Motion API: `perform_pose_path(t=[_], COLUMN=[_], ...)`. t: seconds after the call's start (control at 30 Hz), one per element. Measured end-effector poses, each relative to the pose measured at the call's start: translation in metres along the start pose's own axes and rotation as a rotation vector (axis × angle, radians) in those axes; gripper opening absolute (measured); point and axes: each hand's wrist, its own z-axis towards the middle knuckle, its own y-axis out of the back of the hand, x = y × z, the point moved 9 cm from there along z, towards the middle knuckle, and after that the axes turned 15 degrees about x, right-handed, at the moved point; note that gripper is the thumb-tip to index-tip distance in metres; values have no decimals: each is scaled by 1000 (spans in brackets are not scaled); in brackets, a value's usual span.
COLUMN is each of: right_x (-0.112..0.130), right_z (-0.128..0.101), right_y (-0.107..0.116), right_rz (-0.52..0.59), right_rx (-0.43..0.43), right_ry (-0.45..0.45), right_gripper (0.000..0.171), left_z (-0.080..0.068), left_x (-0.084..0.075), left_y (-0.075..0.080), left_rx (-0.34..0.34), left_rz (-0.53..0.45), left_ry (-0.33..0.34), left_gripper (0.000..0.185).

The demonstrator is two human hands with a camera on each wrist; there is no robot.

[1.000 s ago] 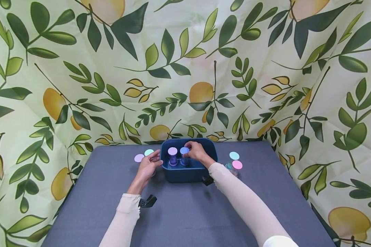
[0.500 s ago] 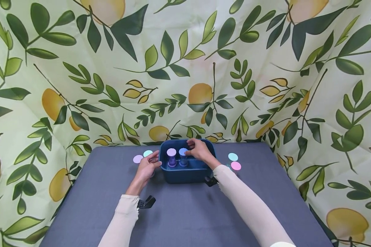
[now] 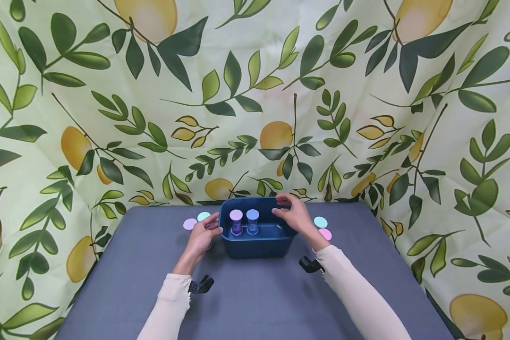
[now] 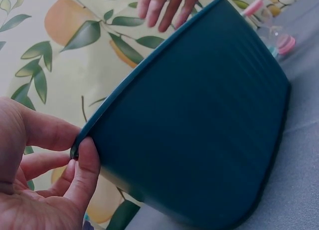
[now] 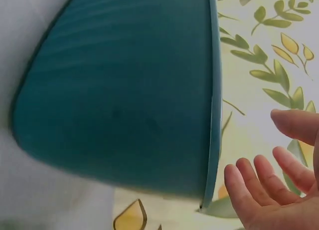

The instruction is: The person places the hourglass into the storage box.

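We see a smooth, plastic-looking tub (image 3: 257,249), timers (image 3: 236,226) with smooth, dull tops (image 3: 252,214), a dull cloth-covered surface (image 3: 255,295) and a creased cloth wall (image 3: 238,115).

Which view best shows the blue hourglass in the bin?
Head: it shows the blue hourglass upright inside the bin, cap to base. Both wrist views show none of it: the bin's wall blocks it.

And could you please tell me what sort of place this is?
Probably a corner arranged for filming: creased, leaf-patterned cloth surrounds a grey table on the sides in view, and the person wears small black wrist devices. The wider room is not shown.
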Motion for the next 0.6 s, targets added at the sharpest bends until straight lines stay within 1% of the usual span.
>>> perform_pose_path(t=[0.07, 0.13, 0.27, 0.4, 0.6], right_x=[-3, -4, -6, -12, -20], right_z=[-8, -15, -31, -47, -65], right_y=[6, 13, 27, 40, 58], right_rz=[19, 14, -11, -47, -100], right_rx=[-17, -40, -78, -129, -205], right_ry=[0, 9, 28, 37, 63], right_gripper=[47, 46, 42, 39, 36], left_z=[-1, -2, -2, -2, -2], left_x=[1, 0, -1, 1, 0], left_y=[0, 0, 0, -1, 0], left_rx=[0, -1, -3, 3, -2], left_rz=[-2, -7, -22, -28, -27], left_ry=[5, -3, -8, 5, 0], left_gripper=[56, 56, 55, 56, 56])
